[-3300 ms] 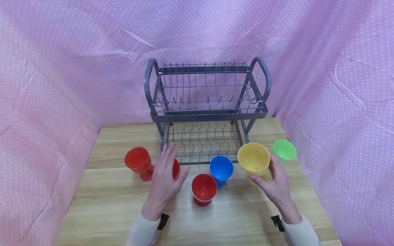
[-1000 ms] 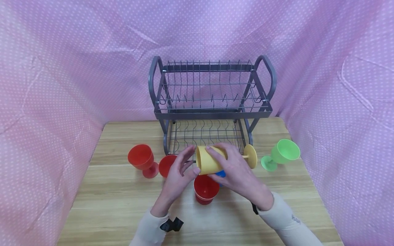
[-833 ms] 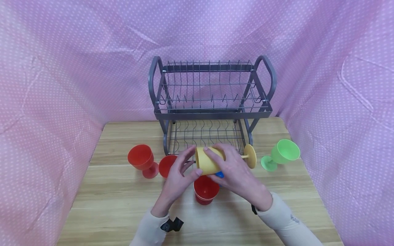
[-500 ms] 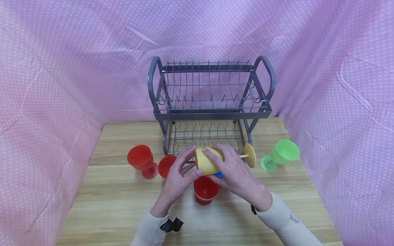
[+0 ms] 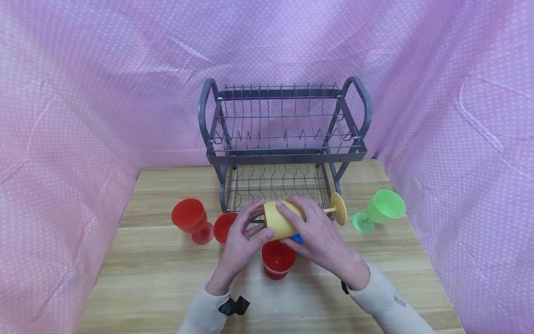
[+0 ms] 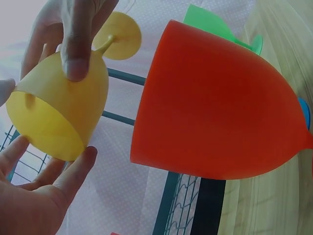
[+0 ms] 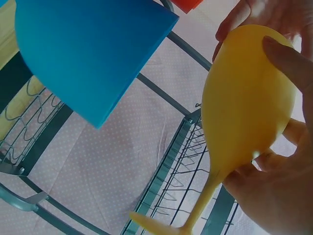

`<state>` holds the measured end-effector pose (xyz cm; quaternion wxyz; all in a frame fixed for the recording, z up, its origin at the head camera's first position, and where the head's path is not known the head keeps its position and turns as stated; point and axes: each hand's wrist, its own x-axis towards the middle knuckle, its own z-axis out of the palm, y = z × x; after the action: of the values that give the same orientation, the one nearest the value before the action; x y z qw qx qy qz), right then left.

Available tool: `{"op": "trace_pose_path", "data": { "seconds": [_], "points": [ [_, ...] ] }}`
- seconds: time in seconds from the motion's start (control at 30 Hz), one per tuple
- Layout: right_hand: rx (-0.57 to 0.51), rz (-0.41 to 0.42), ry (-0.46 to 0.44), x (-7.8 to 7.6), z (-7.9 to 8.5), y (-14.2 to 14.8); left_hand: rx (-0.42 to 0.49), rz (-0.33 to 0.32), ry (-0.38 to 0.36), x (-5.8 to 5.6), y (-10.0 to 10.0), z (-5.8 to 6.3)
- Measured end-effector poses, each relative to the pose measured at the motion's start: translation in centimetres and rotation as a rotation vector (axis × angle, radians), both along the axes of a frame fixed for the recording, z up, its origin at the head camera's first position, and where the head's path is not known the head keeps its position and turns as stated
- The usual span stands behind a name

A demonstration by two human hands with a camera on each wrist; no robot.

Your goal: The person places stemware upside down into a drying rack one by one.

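Note:
A yellow plastic goblet [image 5: 278, 225] lies sideways in the air above the table, its mouth to the left and its foot to the right. My right hand [image 5: 320, 235] grips it round the bowl. Thumb and fingers of my left hand [image 5: 239, 245] hold the rim from opposite sides, as the left wrist view shows on the goblet [image 6: 76, 105]. Beneath the hands stand a red goblet [image 5: 278, 260] and a mostly hidden blue goblet [image 5: 297, 238]. Another red goblet [image 5: 223, 227] is partly behind my left hand.
A grey two-tier dish rack [image 5: 288, 158] stands at the back of the wooden table [image 5: 158, 283]. One more red goblet [image 5: 189, 216] is at the left, a green goblet [image 5: 385, 207] at the right. Pink dotted cloth [image 5: 83, 93] surrounds the table.
My right hand has brought the yellow goblet leftward from beside the green one and tipped it sideways. My left hand has moved to its rim. Over the last second both hands barely move.

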<state>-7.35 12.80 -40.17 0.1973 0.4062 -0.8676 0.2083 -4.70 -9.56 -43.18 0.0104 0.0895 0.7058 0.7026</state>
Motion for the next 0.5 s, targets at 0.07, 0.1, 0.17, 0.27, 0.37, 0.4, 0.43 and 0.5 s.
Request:
{"op": "trace_pose_path", "data": {
  "seconds": [0.07, 0.1, 0.17, 0.27, 0.37, 0.4, 0.43, 0.5],
  "points": [
    [-0.021, -0.004, -0.023, 0.2, -0.1, 0.3, 0.01, 0.016, 0.001, 0.0, 0.1, -0.1],
    [-0.036, -0.008, -0.033, 0.3, -0.2, 0.5, 0.016, 0.022, 0.003, 0.0, 0.1, -0.2],
    [-0.081, -0.026, -0.054, 0.6, -0.5, 1.0, 0.033, 0.038, 0.004, 0.0, 0.2, -0.3],
    [-0.182, -0.057, -0.064, 1.2, -0.9, 1.7, 0.068, 0.054, 0.001, 0.0, 0.3, -0.6],
    [-0.288, -0.085, -0.077, 1.8, -1.3, 2.4, 0.11, 0.068, -0.017, 0.0, 0.4, -0.7],
    [-0.323, -0.089, -0.085, 2.0, -1.4, 2.5, 0.123, 0.072, -0.022, 0.0, 0.4, -0.7],
    [-0.352, -0.094, -0.093, 2.2, -1.5, 2.7, 0.134, 0.078, -0.028, 0.0, 0.5, -0.7],
    [-0.411, -0.1, -0.113, 2.4, -1.8, 2.9, 0.149, 0.087, -0.034, -0.1, 0.6, -0.7]
  ]
}}
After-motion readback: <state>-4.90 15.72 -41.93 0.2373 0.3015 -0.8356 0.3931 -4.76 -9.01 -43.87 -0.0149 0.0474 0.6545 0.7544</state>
